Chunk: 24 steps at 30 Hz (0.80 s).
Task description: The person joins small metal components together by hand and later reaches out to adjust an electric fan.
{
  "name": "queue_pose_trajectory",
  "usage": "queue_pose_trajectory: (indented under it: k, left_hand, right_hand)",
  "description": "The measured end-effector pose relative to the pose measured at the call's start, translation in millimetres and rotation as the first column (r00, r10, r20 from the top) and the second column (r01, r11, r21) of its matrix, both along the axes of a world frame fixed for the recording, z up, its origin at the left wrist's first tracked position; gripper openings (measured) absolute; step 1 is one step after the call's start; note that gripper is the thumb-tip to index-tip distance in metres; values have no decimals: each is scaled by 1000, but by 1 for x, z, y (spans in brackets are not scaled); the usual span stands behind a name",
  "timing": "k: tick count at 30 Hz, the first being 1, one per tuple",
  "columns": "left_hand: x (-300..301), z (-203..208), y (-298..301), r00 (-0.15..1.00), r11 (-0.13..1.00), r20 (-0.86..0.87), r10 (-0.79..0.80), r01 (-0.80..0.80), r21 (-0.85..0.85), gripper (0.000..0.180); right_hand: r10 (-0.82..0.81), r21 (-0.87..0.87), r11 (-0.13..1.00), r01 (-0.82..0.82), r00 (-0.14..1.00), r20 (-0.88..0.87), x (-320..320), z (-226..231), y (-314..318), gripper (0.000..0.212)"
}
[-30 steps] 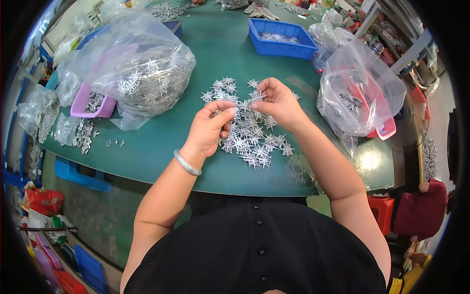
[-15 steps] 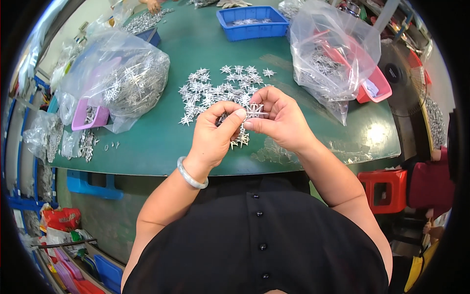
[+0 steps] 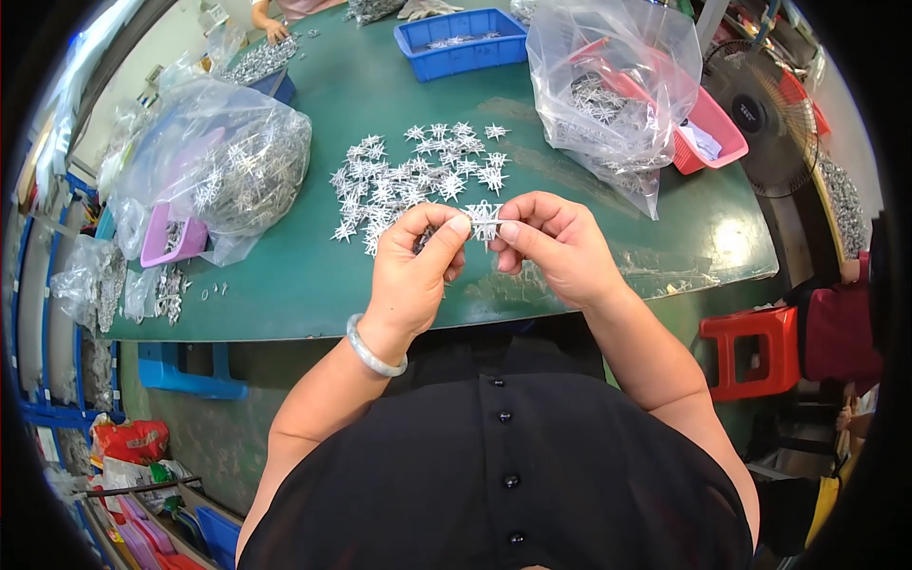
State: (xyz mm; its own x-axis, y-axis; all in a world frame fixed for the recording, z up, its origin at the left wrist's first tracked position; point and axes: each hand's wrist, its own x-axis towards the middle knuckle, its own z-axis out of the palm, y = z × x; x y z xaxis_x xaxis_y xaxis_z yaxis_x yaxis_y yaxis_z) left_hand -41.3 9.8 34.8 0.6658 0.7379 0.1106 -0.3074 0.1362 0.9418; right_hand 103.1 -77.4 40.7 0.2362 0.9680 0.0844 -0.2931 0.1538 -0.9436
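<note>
Between both hands, above the near side of the table, is a spiky silver metal pendant [image 3: 484,220], with a small loop at its top. My left hand [image 3: 418,256] pinches its left tip with thumb and forefinger. Small dark metal pieces [image 3: 425,237] show in the curl of its fingers, too hidden to name. My right hand [image 3: 556,245] pinches the right tip between thumb and fingers. Just beyond the hands, a loose spread of similar spiky silver pieces [image 3: 394,176] lies flat on the green table [image 3: 285,299].
Left stands a clear bag of metal pieces [image 3: 252,171] by a purple bin [image 3: 171,242]; right, another bag [image 3: 608,119] in a pink bin [image 3: 712,142]. A blue tray [image 3: 461,43] sits far back. A co-worker's hand [image 3: 275,31] reaches over a pile far left. A fan [image 3: 755,114] stands right.
The pendant now sits level between both hands; my right hand has moved slightly down and right. Pieces that hung below the hands no longer show there. The view has shifted a little.
</note>
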Motion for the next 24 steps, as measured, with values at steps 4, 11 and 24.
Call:
queue_pose_trajectory:
  k: [4,11,24]
  left_hand:
    - [-2,0,-3,1000,1000,-11,4,-4,-4,5]
    - [-3,-2,-5,1000,1000,-18,10,-9,19,6]
    - [-1,-3,-6,999,999,-28,23,-23,23,4]
  right_hand:
    - [7,13,1000,-6,999,-53,-1,-5,-2,12]
    - [10,-7,1000,-10,999,-43,0,-6,-4,13]
    - [0,4,1000,0,1000,-16,4,-10,-6,14]
